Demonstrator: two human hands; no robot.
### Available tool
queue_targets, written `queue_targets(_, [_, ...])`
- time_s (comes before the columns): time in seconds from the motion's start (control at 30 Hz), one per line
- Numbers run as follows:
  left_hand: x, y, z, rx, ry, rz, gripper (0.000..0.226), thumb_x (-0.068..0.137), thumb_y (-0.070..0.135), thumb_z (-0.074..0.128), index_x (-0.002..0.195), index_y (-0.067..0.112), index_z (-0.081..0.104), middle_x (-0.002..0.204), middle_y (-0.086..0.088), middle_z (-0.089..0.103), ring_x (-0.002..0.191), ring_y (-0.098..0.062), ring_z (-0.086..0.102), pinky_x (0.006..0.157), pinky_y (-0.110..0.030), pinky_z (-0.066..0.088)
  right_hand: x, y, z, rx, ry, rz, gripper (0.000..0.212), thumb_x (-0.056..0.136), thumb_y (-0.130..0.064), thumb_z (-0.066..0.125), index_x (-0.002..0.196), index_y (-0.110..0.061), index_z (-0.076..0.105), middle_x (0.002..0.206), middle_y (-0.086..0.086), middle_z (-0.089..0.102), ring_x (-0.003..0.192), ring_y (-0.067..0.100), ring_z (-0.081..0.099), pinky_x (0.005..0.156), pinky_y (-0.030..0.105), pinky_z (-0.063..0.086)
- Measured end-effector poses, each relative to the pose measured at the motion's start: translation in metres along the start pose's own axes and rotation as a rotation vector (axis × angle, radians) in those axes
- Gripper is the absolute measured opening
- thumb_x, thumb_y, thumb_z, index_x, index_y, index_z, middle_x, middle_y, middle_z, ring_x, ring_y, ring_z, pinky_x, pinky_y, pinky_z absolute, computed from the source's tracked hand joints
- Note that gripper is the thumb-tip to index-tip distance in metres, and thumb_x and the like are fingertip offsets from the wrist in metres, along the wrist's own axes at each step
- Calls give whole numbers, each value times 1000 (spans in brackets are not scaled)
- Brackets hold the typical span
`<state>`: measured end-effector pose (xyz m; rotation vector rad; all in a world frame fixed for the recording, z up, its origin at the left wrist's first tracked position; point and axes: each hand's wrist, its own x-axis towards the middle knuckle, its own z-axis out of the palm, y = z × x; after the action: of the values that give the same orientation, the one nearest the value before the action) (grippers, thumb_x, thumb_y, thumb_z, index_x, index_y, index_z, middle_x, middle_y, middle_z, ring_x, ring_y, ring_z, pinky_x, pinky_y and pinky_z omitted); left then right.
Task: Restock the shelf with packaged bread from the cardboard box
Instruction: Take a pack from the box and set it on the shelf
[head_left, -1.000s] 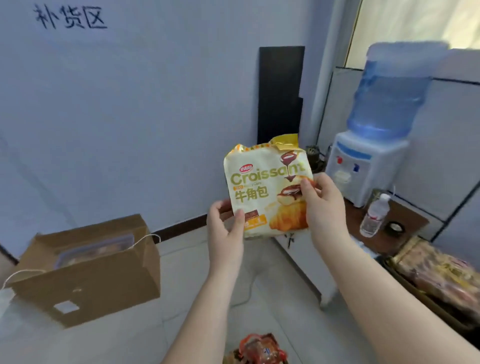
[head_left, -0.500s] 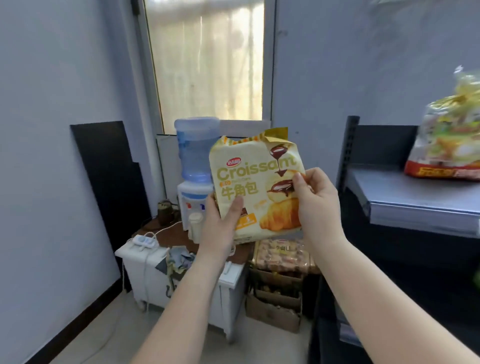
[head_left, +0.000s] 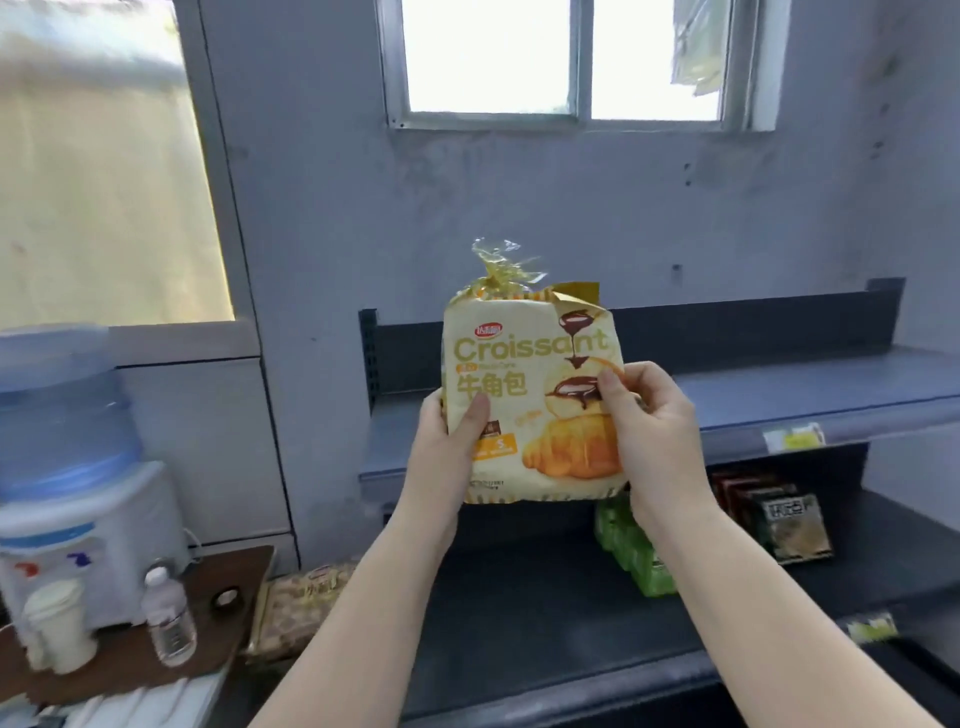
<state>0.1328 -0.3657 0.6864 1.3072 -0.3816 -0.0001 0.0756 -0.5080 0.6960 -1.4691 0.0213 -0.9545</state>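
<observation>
I hold a yellow croissant bread pack (head_left: 524, 395) upright in front of the dark metal shelf. My left hand (head_left: 447, 447) grips its lower left edge, thumb on the front. My right hand (head_left: 649, 431) grips its right side. The upper shelf board (head_left: 810, 389) runs behind the pack and to its right, bare where it shows. Behind the pack a second bag's clear twisted top (head_left: 501, 265) sticks up. The cardboard box is out of view.
The lower shelf board (head_left: 519, 597) carries green packets (head_left: 634, 551) and dark packets (head_left: 774, 519). A water dispenser (head_left: 67, 467), a cup (head_left: 57, 623) and a small bottle (head_left: 169, 618) stand on a brown table at left. Packaged bread (head_left: 301, 603) lies beside the table.
My view has swung right from the water dispenser to face the shelf. The pack stays in both hands and is now level with the upper shelf board.
</observation>
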Motion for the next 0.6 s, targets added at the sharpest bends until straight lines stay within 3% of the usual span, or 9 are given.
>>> queue_targets(0.13, [20, -15, 75, -123, -72, -54, 28, 92, 33, 55, 118, 22, 51, 106, 0, 71, 92, -21, 70, 70, -35, 59, 34, 5, -69, 45, 30, 48, 11, 93, -32, 54, 88, -24, 61, 93, -3, 69, 88, 15, 67, 69, 33, 56])
queue_targets(0.23, [35, -27, 121, -279, -139, -164, 29, 94, 35, 52, 118, 20, 55, 105, -3, 73, 88, -23, 71, 69, -37, 59, 61, 10, -117, 266, 0, 316, 29, 92, -46, 47, 103, -24, 62, 107, -2, 68, 99, 18, 64, 76, 38, 52])
queue_targets(0.33, [43, -38, 160, -298, -239, -262, 31, 95, 38, 48, 117, 19, 58, 102, -4, 74, 86, -24, 71, 80, -44, 55, 77, 12, -153, 599, -156, 588, 48, 81, -53, 52, 99, -16, 76, 109, 11, 71, 97, 29, 69, 84, 46, 55])
queue_targets(0.4, [48, -50, 184, -118, -172, -123, 42, 95, 37, 48, 133, 21, 44, 110, -1, 68, 93, -21, 68, 85, -42, 54, 81, 16, -165, 712, -212, 592, 53, 75, -57, 53, 90, -13, 78, 107, 14, 71, 92, 30, 71, 82, 46, 54])
queue_targets(0.47, [49, -57, 203, 160, -69, 166, 49, 97, 33, 45, 142, 27, 28, 117, 5, 57, 101, -13, 60, 84, -24, 50, 86, 20, -173, 768, -236, 552, 54, 67, -56, 60, 91, -11, 78, 109, 15, 71, 94, 30, 70, 82, 48, 54])
queue_targets(0.53, [48, -60, 219, 363, -50, 369, 44, 100, 30, 37, 143, 33, 28, 131, 6, 44, 118, -12, 47, 87, -12, 40, 93, 22, -179, 813, -228, 515, 56, 58, -52, 68, 93, -10, 77, 111, 15, 70, 97, 30, 69, 84, 50, 53])
queue_targets(0.6, [53, -61, 234, 540, -83, 423, 44, 101, 36, 29, 145, 38, 26, 149, 2, 30, 139, -17, 26, 108, -26, 28, 101, 24, -186, 829, -198, 482, 52, 65, -52, 63, 92, -10, 78, 111, 14, 70, 97, 29, 69, 86, 51, 52])
